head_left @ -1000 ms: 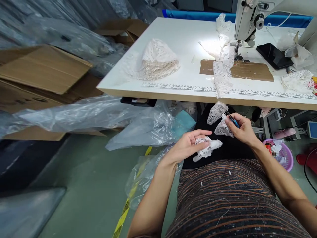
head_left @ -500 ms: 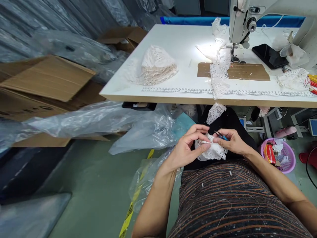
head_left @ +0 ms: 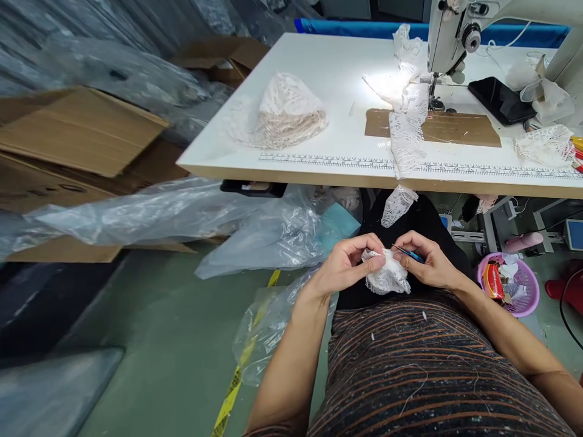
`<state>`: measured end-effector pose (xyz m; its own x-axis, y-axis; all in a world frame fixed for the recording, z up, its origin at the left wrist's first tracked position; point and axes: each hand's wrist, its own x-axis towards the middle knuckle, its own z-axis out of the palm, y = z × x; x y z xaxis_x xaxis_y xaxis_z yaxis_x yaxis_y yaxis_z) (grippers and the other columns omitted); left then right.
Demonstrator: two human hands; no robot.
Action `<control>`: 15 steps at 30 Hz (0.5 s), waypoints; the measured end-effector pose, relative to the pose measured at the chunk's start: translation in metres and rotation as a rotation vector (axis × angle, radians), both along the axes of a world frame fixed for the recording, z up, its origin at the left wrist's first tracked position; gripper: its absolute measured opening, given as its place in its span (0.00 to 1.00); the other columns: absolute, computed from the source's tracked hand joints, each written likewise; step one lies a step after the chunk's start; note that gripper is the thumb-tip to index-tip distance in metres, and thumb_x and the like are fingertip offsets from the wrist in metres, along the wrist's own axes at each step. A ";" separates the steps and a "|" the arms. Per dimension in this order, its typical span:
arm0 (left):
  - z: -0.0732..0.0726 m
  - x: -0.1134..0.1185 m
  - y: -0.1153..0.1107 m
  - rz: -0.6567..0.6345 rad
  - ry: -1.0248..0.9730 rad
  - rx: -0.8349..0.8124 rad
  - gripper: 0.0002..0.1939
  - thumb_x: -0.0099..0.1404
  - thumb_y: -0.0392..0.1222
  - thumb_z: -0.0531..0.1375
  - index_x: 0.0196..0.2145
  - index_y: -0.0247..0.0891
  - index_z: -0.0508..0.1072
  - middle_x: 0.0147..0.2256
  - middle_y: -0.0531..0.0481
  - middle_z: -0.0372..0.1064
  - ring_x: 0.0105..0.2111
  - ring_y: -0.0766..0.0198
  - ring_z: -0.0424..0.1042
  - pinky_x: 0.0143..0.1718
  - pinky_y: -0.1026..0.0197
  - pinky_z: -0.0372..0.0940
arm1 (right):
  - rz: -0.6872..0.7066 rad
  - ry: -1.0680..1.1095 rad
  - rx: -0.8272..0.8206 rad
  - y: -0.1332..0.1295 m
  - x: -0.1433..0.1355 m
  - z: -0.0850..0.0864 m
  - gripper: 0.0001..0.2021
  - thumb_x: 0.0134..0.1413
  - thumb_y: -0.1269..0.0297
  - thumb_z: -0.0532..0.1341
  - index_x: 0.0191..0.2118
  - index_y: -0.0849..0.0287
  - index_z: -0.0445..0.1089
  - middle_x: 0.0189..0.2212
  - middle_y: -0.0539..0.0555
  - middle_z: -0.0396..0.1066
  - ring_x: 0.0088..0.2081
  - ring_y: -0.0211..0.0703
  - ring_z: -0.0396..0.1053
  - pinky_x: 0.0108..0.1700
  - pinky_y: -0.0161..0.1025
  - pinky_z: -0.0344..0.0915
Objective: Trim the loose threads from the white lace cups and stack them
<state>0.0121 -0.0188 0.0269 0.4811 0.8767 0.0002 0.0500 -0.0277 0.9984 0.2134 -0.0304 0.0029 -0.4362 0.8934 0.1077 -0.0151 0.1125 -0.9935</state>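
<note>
Over my lap, a bunched piece of white lace (head_left: 388, 276) hangs between my two hands. My left hand (head_left: 350, 265) pinches its left edge between thumb and fingers. My right hand (head_left: 429, 260) is closed around small blue-handled thread snips (head_left: 411, 252), their dark tip pointing left at the lace. The right thumb tip also lies against the lace's upper right edge. Whether the snips' blades are apart is too small to tell. Just above, the end of a long lace strip (head_left: 407, 139) drapes over the table edge.
The sewing machine (head_left: 449, 42) stands on the white table (head_left: 328, 54), beside a lace pile (head_left: 291, 112) and a black phone (head_left: 501, 100). A pink basket (head_left: 531, 294) of scraps is on the floor at right. Cardboard boxes (head_left: 82, 130) and plastic sheeting (head_left: 150, 212) crowd the left.
My left fingers, spread apart before, have closed onto the lace. The lace now hangs more bunched. The view has shifted slightly.
</note>
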 end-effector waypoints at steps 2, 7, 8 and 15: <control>-0.002 0.001 -0.001 0.032 -0.011 -0.067 0.21 0.56 0.59 0.67 0.27 0.35 0.74 0.29 0.50 0.68 0.27 0.67 0.64 0.27 0.65 0.61 | -0.005 -0.007 -0.009 0.001 0.001 -0.001 0.12 0.58 0.53 0.61 0.38 0.56 0.66 0.33 0.51 0.70 0.33 0.37 0.66 0.37 0.37 0.66; -0.006 0.001 -0.002 0.075 -0.054 -0.141 0.22 0.54 0.59 0.69 0.28 0.35 0.74 0.28 0.50 0.68 0.27 0.67 0.65 0.27 0.66 0.61 | 0.019 -0.038 -0.035 0.001 0.000 -0.002 0.14 0.53 0.51 0.63 0.33 0.58 0.67 0.29 0.50 0.68 0.30 0.37 0.63 0.35 0.36 0.64; -0.007 0.001 -0.002 0.081 -0.062 -0.136 0.21 0.55 0.58 0.69 0.28 0.35 0.75 0.29 0.50 0.68 0.27 0.67 0.65 0.27 0.66 0.61 | 0.007 -0.047 -0.045 0.001 -0.002 -0.002 0.15 0.52 0.51 0.64 0.31 0.58 0.67 0.28 0.50 0.68 0.30 0.36 0.63 0.34 0.36 0.63; -0.007 -0.001 -0.002 0.171 -0.128 -0.082 0.18 0.52 0.53 0.72 0.24 0.34 0.74 0.29 0.48 0.71 0.28 0.67 0.67 0.29 0.65 0.64 | -0.152 0.025 -0.019 0.001 -0.008 0.003 0.16 0.51 0.52 0.66 0.25 0.59 0.70 0.28 0.52 0.70 0.30 0.37 0.64 0.35 0.37 0.64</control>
